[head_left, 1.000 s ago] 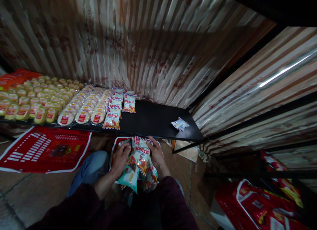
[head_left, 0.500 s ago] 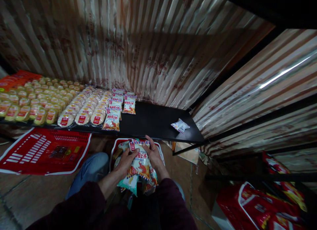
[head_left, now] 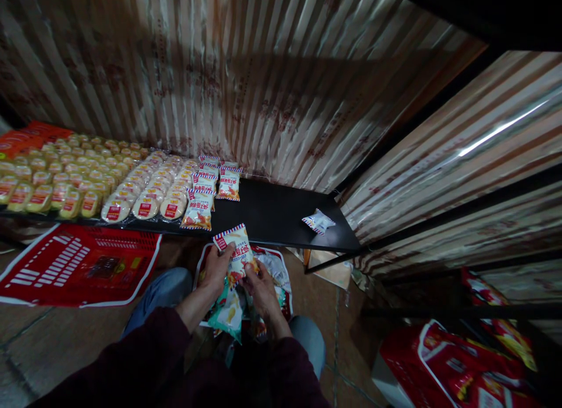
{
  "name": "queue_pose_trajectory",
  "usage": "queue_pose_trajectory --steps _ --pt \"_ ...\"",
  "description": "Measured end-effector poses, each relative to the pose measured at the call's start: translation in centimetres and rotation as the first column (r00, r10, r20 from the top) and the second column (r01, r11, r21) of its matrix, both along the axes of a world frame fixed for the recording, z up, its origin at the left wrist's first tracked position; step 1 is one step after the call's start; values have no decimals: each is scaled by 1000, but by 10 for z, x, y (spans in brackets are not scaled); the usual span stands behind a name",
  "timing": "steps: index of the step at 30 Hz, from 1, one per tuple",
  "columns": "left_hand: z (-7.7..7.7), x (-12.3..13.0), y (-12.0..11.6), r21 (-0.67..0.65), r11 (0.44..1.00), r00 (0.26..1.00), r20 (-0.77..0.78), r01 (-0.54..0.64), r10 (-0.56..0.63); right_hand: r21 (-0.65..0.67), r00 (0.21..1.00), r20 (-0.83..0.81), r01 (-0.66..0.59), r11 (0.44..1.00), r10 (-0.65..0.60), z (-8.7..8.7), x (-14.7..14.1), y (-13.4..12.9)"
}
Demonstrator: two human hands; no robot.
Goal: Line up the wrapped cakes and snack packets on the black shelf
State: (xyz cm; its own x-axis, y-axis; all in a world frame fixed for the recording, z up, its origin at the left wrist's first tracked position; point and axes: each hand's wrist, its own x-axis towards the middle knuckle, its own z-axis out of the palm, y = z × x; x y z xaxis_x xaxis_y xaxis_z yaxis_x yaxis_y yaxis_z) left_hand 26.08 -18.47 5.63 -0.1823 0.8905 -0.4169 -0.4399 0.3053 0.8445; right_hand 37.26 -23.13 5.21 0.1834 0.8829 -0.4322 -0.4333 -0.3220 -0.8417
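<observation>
A white and orange snack bag (head_left: 237, 251) with striped ends is held between both my hands, just in front of the shelf edge. My left hand (head_left: 216, 265) grips its left side, thumb across the front. At its lower right corner, my right hand (head_left: 262, 288) pinches the bag. Beneath them, a red basket (head_left: 287, 305) with a white rim holds more packets, among them a green and white bag (head_left: 229, 312). Matching snack bags (head_left: 196, 210) stand in short rows on the black shelf (head_left: 272, 212).
Left of the bags are rows of round wrapped cakes (head_left: 146, 205) and yellow wrapped cakes (head_left: 70, 204). One white packet (head_left: 319, 221) lies toward the shelf's right end. Another red basket (head_left: 88, 267) sits on the floor at left; red packages (head_left: 474, 361) are at lower right.
The snack bag has risen toward the shelf edge and tilted. My left hand moved up slightly with it, while my right hand shifted down to its lower corner.
</observation>
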Motion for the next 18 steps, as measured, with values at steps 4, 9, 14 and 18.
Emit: queue_pose_trajectory --steps 4,9,14,18 --pt "-1 -1 3 -1 1000 1000 18 5 -5 -3 998 -18 57 998 -57 -3 -7 0" --pt "3 -1 5 -30 999 997 69 -18 20 17 1000 -8 12 1000 -12 -3 -9 -3" --pt "7 1 7 -24 998 994 87 -58 60 85 999 -50 19 996 -15 -1 -12 -8" --pt "3 2 10 -2 998 998 42 -56 56 57 996 -61 70 996 -66 -2 -15 -11"
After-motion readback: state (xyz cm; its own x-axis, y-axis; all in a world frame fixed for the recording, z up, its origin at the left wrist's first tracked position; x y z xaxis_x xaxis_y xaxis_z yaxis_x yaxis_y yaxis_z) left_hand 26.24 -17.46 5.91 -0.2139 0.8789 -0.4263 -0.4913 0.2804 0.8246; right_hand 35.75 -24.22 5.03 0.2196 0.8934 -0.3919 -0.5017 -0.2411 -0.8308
